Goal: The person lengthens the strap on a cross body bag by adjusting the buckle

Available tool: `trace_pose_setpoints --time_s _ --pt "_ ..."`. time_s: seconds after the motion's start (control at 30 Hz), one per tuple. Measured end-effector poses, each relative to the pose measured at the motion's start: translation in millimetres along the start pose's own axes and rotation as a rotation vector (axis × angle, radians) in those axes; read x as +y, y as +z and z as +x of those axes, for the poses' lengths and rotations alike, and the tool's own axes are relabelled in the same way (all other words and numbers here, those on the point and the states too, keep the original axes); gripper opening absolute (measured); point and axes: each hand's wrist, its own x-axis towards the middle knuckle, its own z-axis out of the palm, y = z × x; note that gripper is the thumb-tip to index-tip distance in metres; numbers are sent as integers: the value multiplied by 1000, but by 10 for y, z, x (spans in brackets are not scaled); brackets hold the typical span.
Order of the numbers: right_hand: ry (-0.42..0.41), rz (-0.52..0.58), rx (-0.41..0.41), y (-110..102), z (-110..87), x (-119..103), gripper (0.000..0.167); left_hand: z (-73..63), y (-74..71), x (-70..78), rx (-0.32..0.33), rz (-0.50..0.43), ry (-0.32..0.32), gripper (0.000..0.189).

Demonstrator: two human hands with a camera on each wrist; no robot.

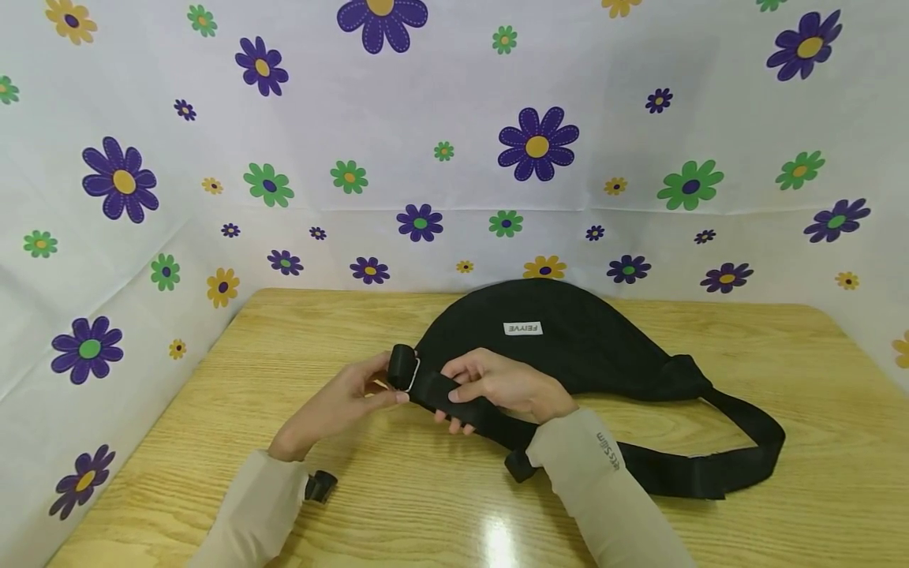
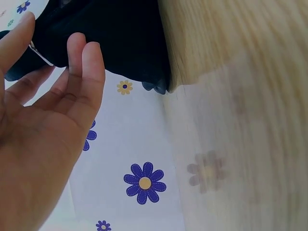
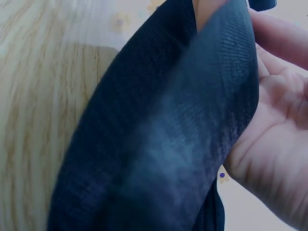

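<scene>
A black waist bag [image 1: 561,347] lies on the table, its white label upside down in the head view. At its left end, a black webbing strap [image 1: 465,406] passes through a metal ring [image 1: 414,374] and loops over. My left hand [image 1: 348,406] pinches the strap by this ring, thumb low and fingers behind the loop. In the left wrist view, the ring [image 2: 41,54] shows beside the thumb, two fingers raised in front of the black cloth. Just to the right, my right hand [image 1: 500,383] grips the strap, thumb on top. Folded strap [image 3: 159,120] fills much of the right wrist view.
The wooden table [image 1: 284,331] carries everything. The rest of the strap [image 1: 753,465] runs in a loop to the right and back under the right sleeve [image 1: 604,481]. A flowered white cloth [image 1: 454,102] hangs behind and at the left. A small black device [image 1: 323,487] sits at the left cuff.
</scene>
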Motion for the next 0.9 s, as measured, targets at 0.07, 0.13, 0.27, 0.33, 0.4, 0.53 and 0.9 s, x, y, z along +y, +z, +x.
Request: trace_pose_setpoints --time_s 0.07,0.13,0.27,0.33,0.4,0.53,0.9 --pt "-12 -2 -4 7 5 -2 20 1 4 4 -3 -5 -1 35" --pt "-24 -4 -7 15 12 -2 21 4 9 9 -4 -9 1 37" --pt "-41 -8 1 33 26 -5 20 13 24 18 -10 -8 2 41" --pt "-45 -10 7 44 32 -8 20 19 38 22 -11 -5 1 39" --pt "-48 -12 16 58 37 -13 20 25 59 25 -10 3 -1 38" --pt "-52 -14 32 85 56 -17 21 38 120 38 -17 32 19 35" --pt "-17 22 40 90 53 -28 21 23 144 97 -25 54 -23 35"
